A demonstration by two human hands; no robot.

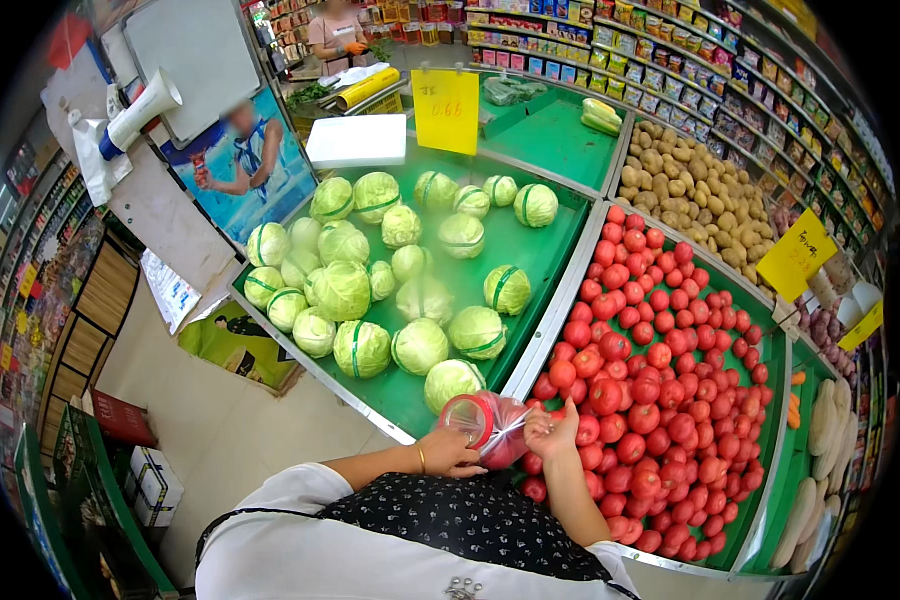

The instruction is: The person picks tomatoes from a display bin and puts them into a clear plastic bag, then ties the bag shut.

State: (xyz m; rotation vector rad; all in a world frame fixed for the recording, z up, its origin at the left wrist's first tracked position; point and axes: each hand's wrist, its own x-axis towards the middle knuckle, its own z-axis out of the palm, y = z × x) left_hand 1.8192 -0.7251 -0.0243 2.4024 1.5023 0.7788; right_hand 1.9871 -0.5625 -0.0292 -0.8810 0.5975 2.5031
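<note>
My left hand (450,451) is closed on a roll of clear plastic bags or film (471,421) with a red ring at its end, near the front edge of the cabbage bin. Just right of it, my right hand (551,433) is raised beside gathered clear plastic (508,427), the index finger extended; whether its other fingers pinch the plastic cannot be told. Tomatoes (645,390) fill the green bin under and beyond my right hand. Green cabbages (420,346), many banded with green tape, lie in the bin ahead of my left hand.
Metal dividers (562,300) separate the bins. Potatoes (694,187) are heaped at the back right, pale gourds (825,450) at the far right. A yellow price sign (445,111) and a white foam block (356,140) stand beyond the cabbages. A person (337,37) is at the back.
</note>
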